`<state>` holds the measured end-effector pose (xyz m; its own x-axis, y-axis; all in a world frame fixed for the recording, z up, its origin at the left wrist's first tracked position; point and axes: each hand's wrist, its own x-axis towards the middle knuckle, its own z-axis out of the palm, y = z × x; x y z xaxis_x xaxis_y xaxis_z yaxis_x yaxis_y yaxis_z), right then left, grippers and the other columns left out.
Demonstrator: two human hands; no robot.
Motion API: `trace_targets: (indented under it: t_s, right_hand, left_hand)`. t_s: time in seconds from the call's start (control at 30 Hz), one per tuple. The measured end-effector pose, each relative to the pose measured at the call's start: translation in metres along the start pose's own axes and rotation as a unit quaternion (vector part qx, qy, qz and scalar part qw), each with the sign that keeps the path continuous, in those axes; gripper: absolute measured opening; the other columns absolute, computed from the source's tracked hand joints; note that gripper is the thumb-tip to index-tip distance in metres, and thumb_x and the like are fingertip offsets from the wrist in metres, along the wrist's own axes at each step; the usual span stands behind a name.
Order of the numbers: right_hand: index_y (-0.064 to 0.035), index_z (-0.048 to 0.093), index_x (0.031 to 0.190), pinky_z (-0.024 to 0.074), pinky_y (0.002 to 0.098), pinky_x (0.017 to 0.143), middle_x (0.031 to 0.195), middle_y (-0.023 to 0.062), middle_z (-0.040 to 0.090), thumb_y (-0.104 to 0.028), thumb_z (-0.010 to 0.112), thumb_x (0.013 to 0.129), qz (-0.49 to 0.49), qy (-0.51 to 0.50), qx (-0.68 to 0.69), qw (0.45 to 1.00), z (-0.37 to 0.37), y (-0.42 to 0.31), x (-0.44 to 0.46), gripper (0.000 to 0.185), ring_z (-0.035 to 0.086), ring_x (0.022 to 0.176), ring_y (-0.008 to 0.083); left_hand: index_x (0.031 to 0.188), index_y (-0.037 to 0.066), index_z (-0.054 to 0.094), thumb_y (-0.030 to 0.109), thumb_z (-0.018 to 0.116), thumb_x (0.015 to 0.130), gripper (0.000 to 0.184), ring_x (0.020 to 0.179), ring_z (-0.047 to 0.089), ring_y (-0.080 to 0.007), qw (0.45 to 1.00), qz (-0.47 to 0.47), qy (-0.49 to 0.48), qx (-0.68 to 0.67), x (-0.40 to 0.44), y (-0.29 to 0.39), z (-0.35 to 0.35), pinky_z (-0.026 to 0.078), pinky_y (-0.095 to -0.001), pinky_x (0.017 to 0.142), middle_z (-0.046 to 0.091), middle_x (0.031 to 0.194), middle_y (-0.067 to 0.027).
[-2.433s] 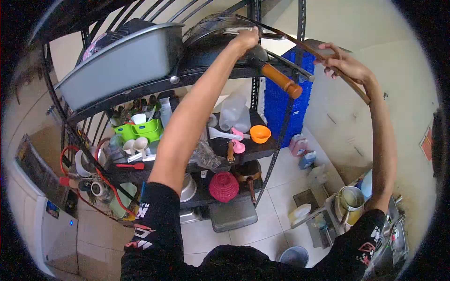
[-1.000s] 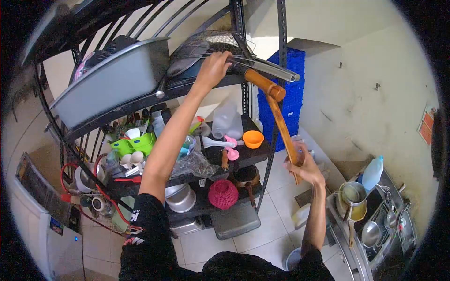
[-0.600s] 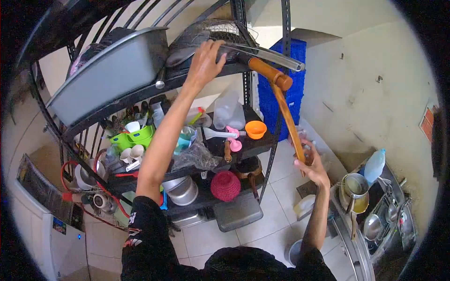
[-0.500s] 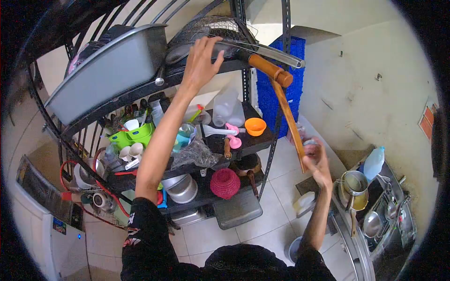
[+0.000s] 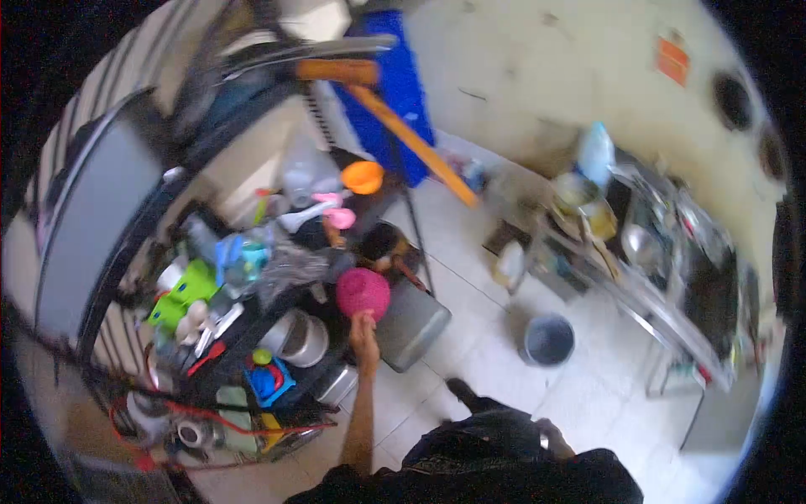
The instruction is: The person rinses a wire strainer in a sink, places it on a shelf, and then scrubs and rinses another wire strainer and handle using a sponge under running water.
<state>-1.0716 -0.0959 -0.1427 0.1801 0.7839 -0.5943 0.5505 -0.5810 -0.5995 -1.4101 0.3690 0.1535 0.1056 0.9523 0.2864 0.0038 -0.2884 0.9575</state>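
My left hand is low in front of the shelf, overlapping the lower edge of the pink woven basket; its fingers are blurred, and whether they touch the basket is unclear. My right hand is down by my waist, mostly hidden against the dark clothing, with a small pale patch beside it. On the top shelf, an orange-brown round handle juts out over a long flat wooden handle, which slants down to the right. Neither hand is near these handles.
A grey tub sits on the upper shelf. Below are an orange bowl, a green caddy and metal pots. A grey bucket stands on the floor. Pans and a bottle are by the sink at right.
The view has swung right and down. Both hands have dropped, my left away from the top shelf and my right away from the long wooden handle, which still hangs out from the shelf.
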Motion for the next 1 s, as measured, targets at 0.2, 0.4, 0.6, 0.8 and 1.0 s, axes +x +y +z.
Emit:
trace_targets:
  t_s: [0.2, 0.4, 0.6, 0.8, 1.0]
  right_hand:
    - [-0.0082, 0.054, 0.095, 0.047, 0.0324, 0.053, 0.073, 0.0084, 0.06, -0.026, 0.056, 0.086, 0.504, 0.056, 0.332, 0.795, 0.14, 0.064, -0.269, 0.02, 0.056, 0.057, 0.0168]
    - [-0.0082, 0.052, 0.098, 0.0483, 0.0318, 0.051, 0.073, 0.0112, 0.063, -0.03, 0.058, 0.086, 0.404, 0.245, 0.608, 0.638, 0.129, 0.106, -0.267, 0.025, 0.06, 0.057, 0.019]
    - [-0.0053, 0.057, 0.104, 0.0472, 0.0258, 0.052, 0.079, 0.0111, 0.065, -0.026, 0.061, 0.086, 0.187, 0.429, 0.276, 0.839, 0.018, 0.172, -0.264, 0.029, 0.06, 0.064, 0.0142]
    - [-0.0043, 0.047, 0.113, 0.0485, 0.0298, 0.052, 0.088, 0.015, 0.064, -0.029, 0.056, 0.089, 0.329, 0.501, 0.525, 0.605, -0.017, 0.28, -0.391, 0.036, 0.065, 0.072, 0.0209]
    - [-0.0033, 0.047, 0.114, 0.0476, 0.028, 0.054, 0.09, 0.0123, 0.063, -0.025, 0.053, 0.091, 0.344, 0.555, 0.498, 0.571, -0.13, 0.362, -0.397, 0.032, 0.064, 0.076, 0.0186]
  left_hand:
    - [0.101, 0.008, 0.057, 0.029, 0.042, 0.096, 0.027, 0.071, 0.047, -0.0081, 0.945, -0.219, -0.236, -0.053, -0.176, -0.012, 0.138, 0.038, -0.0224, 0.062, 0.051, 0.078, 0.0014]
    - [0.102, 0.007, 0.057, 0.037, 0.037, 0.097, 0.036, 0.076, 0.049, -0.0096, 0.838, -0.159, -0.522, -0.019, -0.231, 0.025, 0.28, 0.041, -0.0258, 0.069, 0.053, 0.084, -0.0002]
    - [0.1, 0.008, 0.056, 0.035, 0.042, 0.096, 0.031, 0.073, 0.047, -0.0095, 0.804, -0.139, -0.574, -0.072, -0.284, 0.017, 0.478, 0.04, -0.025, 0.067, 0.05, 0.079, 0.0011]
    - [0.104, 0.005, 0.055, 0.03, 0.047, 0.095, 0.028, 0.083, 0.051, -0.0114, 0.728, -0.154, -0.664, -0.069, -0.389, 0.04, 0.633, 0.044, -0.0283, 0.077, 0.055, 0.087, -0.0009]
    - [0.107, 0.008, 0.055, 0.03, 0.045, 0.096, 0.027, 0.085, 0.052, -0.01, 0.673, -0.116, -0.729, -0.056, -0.429, 0.068, 0.735, 0.044, -0.0276, 0.076, 0.057, 0.09, -0.0012]
